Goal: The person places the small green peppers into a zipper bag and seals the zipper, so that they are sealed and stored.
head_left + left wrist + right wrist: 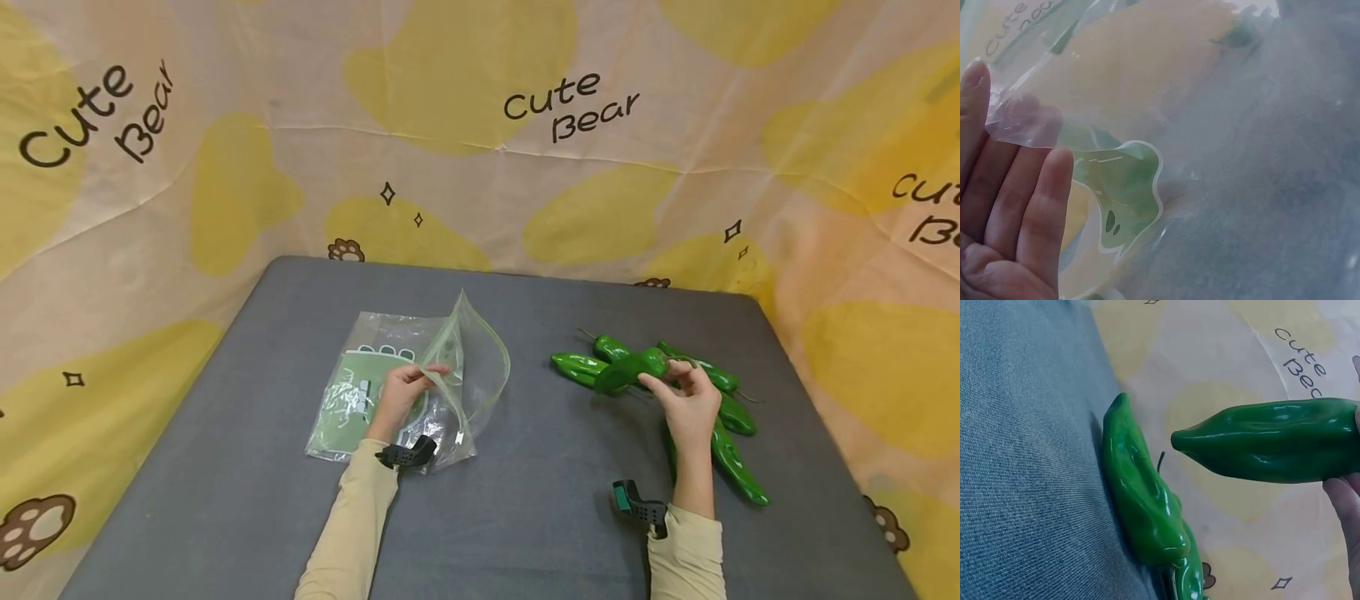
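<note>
A clear zip bag (pixel 341 417) with a green print lies on the left of the grey table, its mouth raised and spread towards the right. My left hand (pixel 396 398) pinches the rim of that mouth; the left wrist view shows its fingers (pixel 1035 212) beside the thin film (pixel 1132 194). Over on the right, my right hand (pixel 692 407) grips a glossy green pepper (pixel 628 370) by its thick end, the tip pointing left. In the right wrist view this pepper (pixel 1266 440) is held clear of another pepper (pixel 1141 494) on the table.
Several more green peppers lie loosely piled under and around my right hand, among them one long pepper (pixel 738 467) near the forearm. A patterned cloth (pixel 450 108) hangs behind the table (pixel 247 400) and along its sides.
</note>
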A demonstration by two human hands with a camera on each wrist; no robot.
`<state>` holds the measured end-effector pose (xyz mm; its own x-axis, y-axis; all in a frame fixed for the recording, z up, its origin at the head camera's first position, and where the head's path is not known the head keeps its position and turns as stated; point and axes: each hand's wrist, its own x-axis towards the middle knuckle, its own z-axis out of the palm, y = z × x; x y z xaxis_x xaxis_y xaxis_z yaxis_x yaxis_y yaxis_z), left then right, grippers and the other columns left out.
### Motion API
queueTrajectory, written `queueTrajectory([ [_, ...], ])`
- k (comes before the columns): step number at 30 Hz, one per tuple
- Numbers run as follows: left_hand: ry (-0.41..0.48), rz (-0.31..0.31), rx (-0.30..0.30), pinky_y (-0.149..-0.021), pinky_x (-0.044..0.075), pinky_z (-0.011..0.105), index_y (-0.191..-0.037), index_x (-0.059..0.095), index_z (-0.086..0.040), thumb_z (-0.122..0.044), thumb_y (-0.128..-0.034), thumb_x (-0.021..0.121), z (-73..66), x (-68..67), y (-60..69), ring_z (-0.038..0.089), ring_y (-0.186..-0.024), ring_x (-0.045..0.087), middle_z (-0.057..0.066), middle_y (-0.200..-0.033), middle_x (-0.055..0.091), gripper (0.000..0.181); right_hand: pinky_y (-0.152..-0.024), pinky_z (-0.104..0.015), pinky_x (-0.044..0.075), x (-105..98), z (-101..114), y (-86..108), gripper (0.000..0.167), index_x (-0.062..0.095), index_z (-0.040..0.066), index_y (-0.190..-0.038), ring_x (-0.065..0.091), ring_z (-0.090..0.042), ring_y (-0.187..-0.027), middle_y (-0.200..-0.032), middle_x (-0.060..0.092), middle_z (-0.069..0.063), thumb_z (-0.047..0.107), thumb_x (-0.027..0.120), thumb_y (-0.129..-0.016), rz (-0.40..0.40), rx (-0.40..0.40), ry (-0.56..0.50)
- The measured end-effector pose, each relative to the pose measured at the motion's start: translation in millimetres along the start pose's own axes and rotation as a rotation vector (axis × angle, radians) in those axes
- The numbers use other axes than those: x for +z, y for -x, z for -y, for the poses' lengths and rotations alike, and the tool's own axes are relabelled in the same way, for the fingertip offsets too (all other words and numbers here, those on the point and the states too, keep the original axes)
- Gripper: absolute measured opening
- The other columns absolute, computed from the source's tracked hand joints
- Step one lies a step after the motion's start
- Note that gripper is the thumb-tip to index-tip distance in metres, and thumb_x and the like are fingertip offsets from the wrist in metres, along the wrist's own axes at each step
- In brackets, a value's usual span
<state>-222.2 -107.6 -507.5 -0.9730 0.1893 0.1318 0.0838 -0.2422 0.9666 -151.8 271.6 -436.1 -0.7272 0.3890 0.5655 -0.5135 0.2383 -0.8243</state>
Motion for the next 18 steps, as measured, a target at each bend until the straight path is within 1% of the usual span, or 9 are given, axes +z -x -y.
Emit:
queueTrajectory([
  [1, -0.012, -0.001, -0.005, -0.075, 0.049, 0.025, -0.077, 0.067, -0.007, 0.005, -0.0768, 0.057, 0.5, 0.0, 0.3, 0.021, -0.098, 0.058, 0.004, -0.093, 0.067, 0.016, -0.059, -0.012, 0.049, 3, 9, 0.2, 0.027, 0.060, -0.011, -0.087, 0.054, -0.009, -0.074, -0.080, 0.057, 0.000, -0.019, 0.070, -0.063, -0.006, 0.007, -0.013],
  [3, -0.029, 0.000, -0.007, -0.076, 0.048, 0.025, -0.075, 0.066, -0.005, 0.007, -0.0762, 0.055, 1.2, 0.0, 0.5, 0.022, -0.099, 0.057, 0.004, -0.094, 0.066, 0.017, -0.060, -0.012, 0.049, 6, 18, -0.2, 0.028, 0.059, -0.014, -0.087, 0.054, -0.009, -0.074, -0.080, 0.056, 0.001, -0.026, 0.065, -0.063, -0.005, -0.003, -0.022],
  [6, -0.041, 0.001, 0.006, -0.073, 0.049, 0.025, -0.078, 0.066, -0.002, 0.007, -0.0776, 0.054, 1.2, 1.1, 1.3, 0.022, -0.098, 0.058, 0.004, -0.094, 0.066, 0.015, -0.060, -0.013, 0.050, 7, 20, -0.2, 0.025, 0.059, -0.013, -0.085, 0.054, -0.009, -0.075, -0.081, 0.055, -0.002, -0.023, 0.067, -0.063, -0.011, -0.038, -0.076],
  [9, -0.036, 0.012, 0.034, -0.074, 0.049, 0.026, -0.084, 0.066, 0.002, 0.005, -0.0792, 0.056, -0.7, 1.3, 0.7, 0.021, -0.095, 0.059, 0.004, -0.094, 0.067, 0.012, -0.060, -0.016, 0.051, 5, 4, -1.5, 0.026, 0.058, -0.014, -0.085, 0.054, -0.013, -0.077, -0.082, 0.055, -0.007, -0.013, 0.073, -0.064, -0.013, -0.055, -0.131],
  [12, -0.027, 0.024, 0.052, -0.076, 0.049, 0.027, -0.088, 0.067, 0.001, 0.001, -0.0802, 0.060, -0.4, 1.3, 0.5, 0.020, -0.094, 0.059, 0.004, -0.094, 0.066, 0.011, -0.062, -0.018, 0.052, -4, -27, -1.2, 0.031, 0.058, -0.014, -0.089, 0.056, -0.015, -0.079, -0.085, 0.056, -0.011, -0.008, 0.076, -0.064, 0.001, -0.058, -0.161],
  [13, -0.029, 0.027, 0.055, -0.077, 0.049, 0.027, -0.088, 0.067, -0.001, 0.000, -0.0801, 0.061, -0.1, 0.9, 0.6, 0.020, -0.095, 0.059, 0.004, -0.094, 0.066, 0.010, -0.062, -0.019, 0.052, -6, -36, -0.9, 0.032, 0.059, -0.013, -0.090, 0.056, -0.016, -0.079, -0.085, 0.056, -0.012, -0.009, 0.076, -0.063, -0.004, -0.035, -0.177],
  [15, -0.023, 0.032, 0.057, -0.077, 0.049, 0.027, -0.087, 0.068, -0.005, -0.002, -0.0805, 0.062, 0.8, 0.3, 0.8, 0.020, -0.096, 0.059, 0.004, -0.095, 0.066, 0.009, -0.063, -0.018, 0.051, -7, -43, 0.0, 0.032, 0.060, -0.010, -0.090, 0.057, -0.015, -0.079, -0.087, 0.056, -0.012, -0.012, 0.075, -0.062, -0.017, 0.007, -0.209],
  [16, -0.028, 0.031, 0.059, -0.076, 0.049, 0.026, -0.087, 0.069, -0.007, -0.003, -0.0806, 0.062, 1.1, 0.1, 1.1, 0.020, -0.096, 0.059, 0.004, -0.095, 0.066, 0.010, -0.063, -0.017, 0.051, -5, -42, 0.5, 0.031, 0.060, -0.009, -0.090, 0.057, -0.014, -0.078, -0.087, 0.056, -0.012, -0.012, 0.075, -0.063, -0.024, 0.024, -0.192],
  [18, -0.042, 0.026, 0.057, -0.075, 0.049, 0.025, -0.086, 0.069, -0.010, -0.003, -0.0809, 0.062, 1.7, -0.3, 2.2, 0.020, -0.097, 0.058, 0.003, -0.096, 0.066, 0.011, -0.063, -0.015, 0.050, 2, -29, 1.6, 0.030, 0.061, -0.006, -0.089, 0.056, -0.013, -0.076, -0.086, 0.056, -0.011, -0.012, 0.075, -0.063, -0.046, 0.072, -0.174],
])
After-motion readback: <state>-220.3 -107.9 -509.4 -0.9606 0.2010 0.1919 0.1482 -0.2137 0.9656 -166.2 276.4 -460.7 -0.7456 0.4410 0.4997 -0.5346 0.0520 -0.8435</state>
